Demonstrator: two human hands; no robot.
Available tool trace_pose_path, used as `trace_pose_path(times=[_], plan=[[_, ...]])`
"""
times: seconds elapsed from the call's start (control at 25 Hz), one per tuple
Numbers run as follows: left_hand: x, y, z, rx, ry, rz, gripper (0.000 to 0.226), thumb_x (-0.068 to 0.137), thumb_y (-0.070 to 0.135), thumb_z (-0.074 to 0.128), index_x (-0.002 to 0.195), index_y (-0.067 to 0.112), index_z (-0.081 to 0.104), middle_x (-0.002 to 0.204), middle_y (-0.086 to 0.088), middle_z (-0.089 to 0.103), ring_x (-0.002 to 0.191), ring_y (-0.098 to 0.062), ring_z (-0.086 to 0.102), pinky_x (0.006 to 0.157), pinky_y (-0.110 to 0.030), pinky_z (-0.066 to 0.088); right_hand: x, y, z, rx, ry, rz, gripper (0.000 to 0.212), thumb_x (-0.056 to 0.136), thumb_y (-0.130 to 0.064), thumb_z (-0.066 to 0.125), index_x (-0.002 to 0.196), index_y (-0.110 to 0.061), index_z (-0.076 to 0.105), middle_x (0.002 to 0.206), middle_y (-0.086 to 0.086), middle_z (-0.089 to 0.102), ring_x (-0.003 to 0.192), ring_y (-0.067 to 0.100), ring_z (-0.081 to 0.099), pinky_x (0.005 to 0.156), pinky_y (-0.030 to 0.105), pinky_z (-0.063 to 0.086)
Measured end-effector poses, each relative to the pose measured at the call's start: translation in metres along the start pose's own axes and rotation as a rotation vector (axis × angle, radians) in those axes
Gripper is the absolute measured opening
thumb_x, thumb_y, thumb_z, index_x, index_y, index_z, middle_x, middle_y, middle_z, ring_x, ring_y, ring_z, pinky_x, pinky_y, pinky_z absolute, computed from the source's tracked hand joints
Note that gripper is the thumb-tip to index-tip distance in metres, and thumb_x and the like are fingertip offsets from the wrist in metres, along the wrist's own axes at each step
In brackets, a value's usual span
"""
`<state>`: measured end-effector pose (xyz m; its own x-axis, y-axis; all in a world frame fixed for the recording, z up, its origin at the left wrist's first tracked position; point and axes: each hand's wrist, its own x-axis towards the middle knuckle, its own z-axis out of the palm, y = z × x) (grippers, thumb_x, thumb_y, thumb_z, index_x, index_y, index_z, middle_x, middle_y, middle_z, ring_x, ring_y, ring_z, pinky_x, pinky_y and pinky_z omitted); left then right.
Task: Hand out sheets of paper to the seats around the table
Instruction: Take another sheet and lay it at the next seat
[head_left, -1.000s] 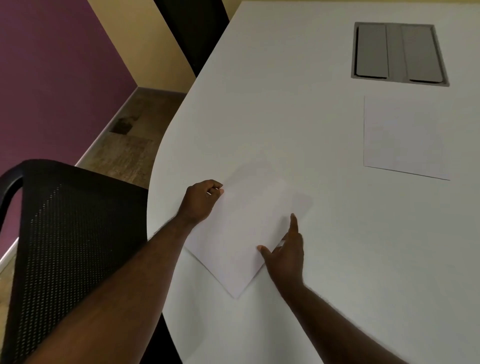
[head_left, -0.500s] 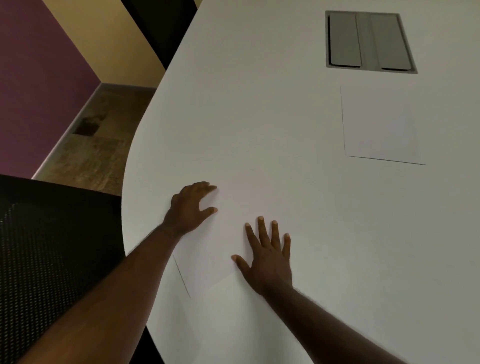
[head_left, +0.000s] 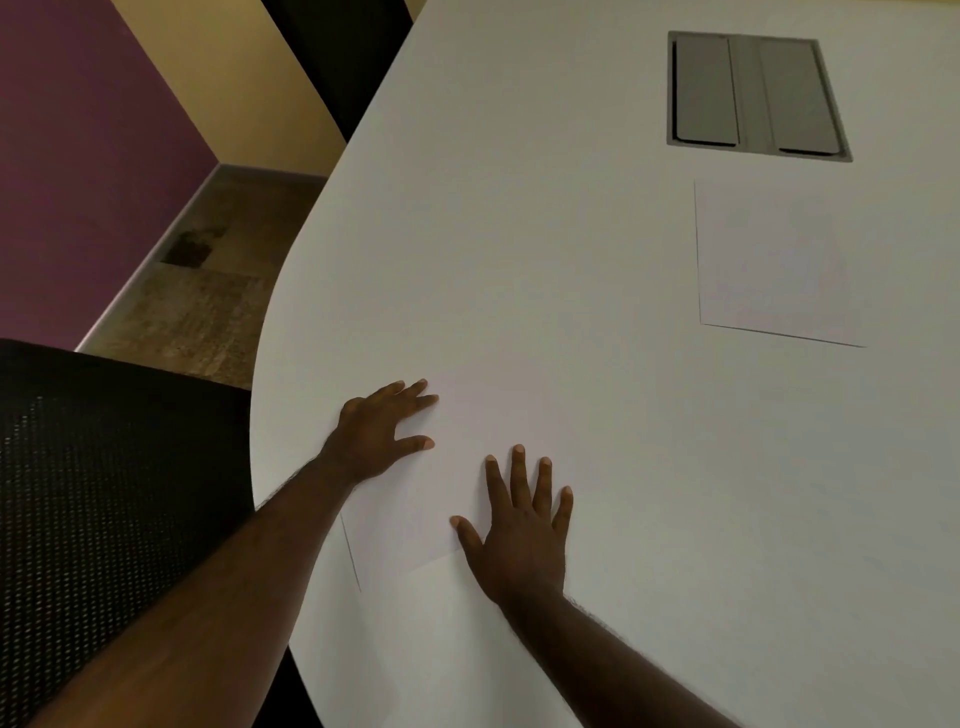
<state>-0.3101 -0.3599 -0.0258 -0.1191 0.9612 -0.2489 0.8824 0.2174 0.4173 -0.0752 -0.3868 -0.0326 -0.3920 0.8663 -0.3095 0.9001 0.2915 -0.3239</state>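
Both hands are down flat here, nothing held in either grip. The left hand (head_left: 382, 431) lies with its fingers straight and spread a little, fingertips on the far left part of the white sheet of paper (head_left: 415, 499), thumb pointing across it. The right hand (head_left: 522, 535) presses palm-down, fingers fanned out straight, over the sheet's near right edge.

That sheet lies flat on the pale white curved desk (head_left: 519, 234), close to the desk's rounded rim and right in front of the black mesh office chair (head_left: 104, 493). So this seat looks served, and the step in hand, as I read it, is squaring and settling the paper.

To do it well: keep the palms light, slide the sheet rather than lift it, and line its near edge with the rim before the chair. The paper is thin and white on white, so its edges are hard to read; only the left edge and near corner show clearly.

Well apart, further up the desk, a second white sheet (head_left: 774, 265) lies flat just below the grey metal cable hatch (head_left: 753, 93). A dark chair back (head_left: 337, 57) stands at the far rim.
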Motion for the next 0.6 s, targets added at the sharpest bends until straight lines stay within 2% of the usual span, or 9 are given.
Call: trace_pose_path(times=[0.2, 0.4, 0.6], plan=[[0.0, 0.01, -0.004, -0.019, 0.013, -0.004, 0.071, 0.085, 0.053, 0.06, 0.147, 0.037, 0.028, 0.158, 0.013, 0.022, 0.147, -0.014, 0.018, 0.114, -0.045, 0.015, 0.005, -0.004, -0.02, 0.084, 0.088, 0.055, 0.085, 0.087, -0.068, 0.037, 0.152, -0.024, 0.005, 0.164, 0.004, -0.004, 0.15, 0.032, -0.006, 0.118, 0.054, 0.003], [0.009, 0.049, -0.028, -0.026, 0.178, 0.047, 0.064, 0.088, 0.055, 0.053, 0.145, 0.036, 0.033, 0.157, 0.013, 0.025, 0.146, -0.013, 0.022, 0.112, -0.043, 0.019, 0.022, 0.025, -0.07, 0.024, 0.243, 0.03, 0.083, 0.088, -0.069, 0.035, 0.152, -0.022, 0.01, 0.164, 0.004, 0.004, 0.15, 0.03, -0.001, 0.117, 0.054, 0.005], [0.033, 0.134, -0.045, -0.103, 0.338, 0.149, 0.062, 0.087, 0.051, 0.057, 0.144, 0.033, 0.038, 0.157, 0.012, 0.028, 0.143, -0.012, 0.029, 0.11, -0.043, 0.021, 0.036, 0.091, -0.137, 0.006, 0.394, 0.095, 0.08, 0.09, -0.066, 0.034, 0.152, -0.02, 0.013, 0.164, 0.003, 0.007, 0.15, 0.028, 0.0, 0.118, 0.055, 0.007]])
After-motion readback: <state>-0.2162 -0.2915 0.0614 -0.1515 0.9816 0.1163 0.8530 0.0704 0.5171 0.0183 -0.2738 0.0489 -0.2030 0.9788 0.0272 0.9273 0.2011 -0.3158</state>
